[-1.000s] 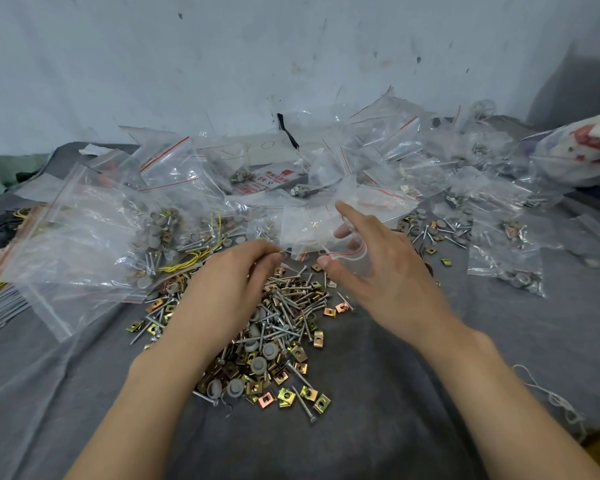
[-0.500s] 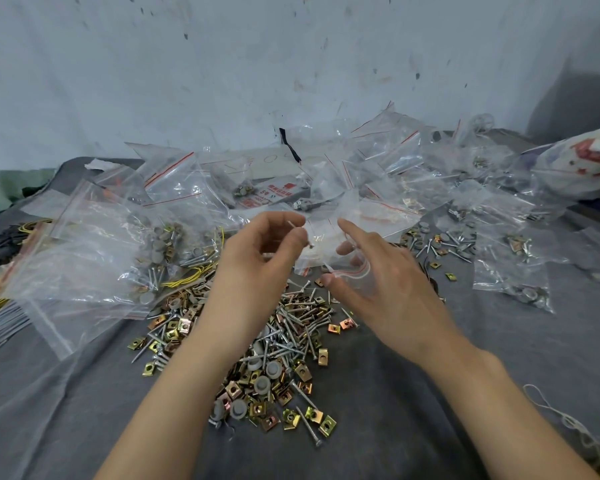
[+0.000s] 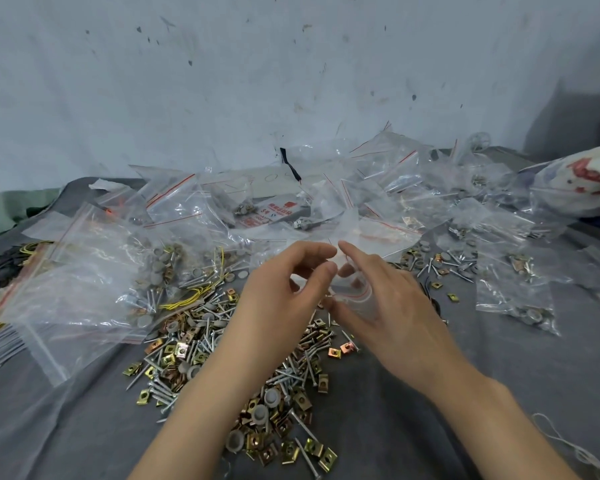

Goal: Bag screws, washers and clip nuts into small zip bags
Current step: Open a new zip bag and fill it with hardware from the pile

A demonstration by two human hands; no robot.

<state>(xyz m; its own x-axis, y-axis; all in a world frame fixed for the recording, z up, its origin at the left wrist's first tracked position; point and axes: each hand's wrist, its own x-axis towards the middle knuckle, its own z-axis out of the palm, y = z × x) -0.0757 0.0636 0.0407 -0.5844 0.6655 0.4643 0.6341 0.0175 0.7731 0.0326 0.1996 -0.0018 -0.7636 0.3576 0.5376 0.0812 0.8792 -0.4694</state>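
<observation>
A pile of loose screws, grey washers and brass clip nuts (image 3: 243, 368) lies on the grey cloth (image 3: 430, 427) under my forearms. My right hand (image 3: 392, 306) holds a small clear zip bag (image 3: 355, 296) with a red zip line, thumb and fingers keeping its mouth toward the left. My left hand (image 3: 284, 299) sits right against that mouth with curled fingers. A thin screw (image 3: 326, 297) shows just below its thumb at the bag's opening. How the left fingers grip it is partly hidden.
Large clear bags of parts and yellow wire (image 3: 94, 271) spread at the left. Several filled small bags (image 3: 513, 292) lie at the back right. A red-labelled box (image 3: 281, 211) sits at the back by the wall, and a white string (image 3: 568, 445) lies at the lower right.
My left hand rose from the pile with a screw and moved right to the mouth of the bag in my right hand. The right hand stayed about where it was.
</observation>
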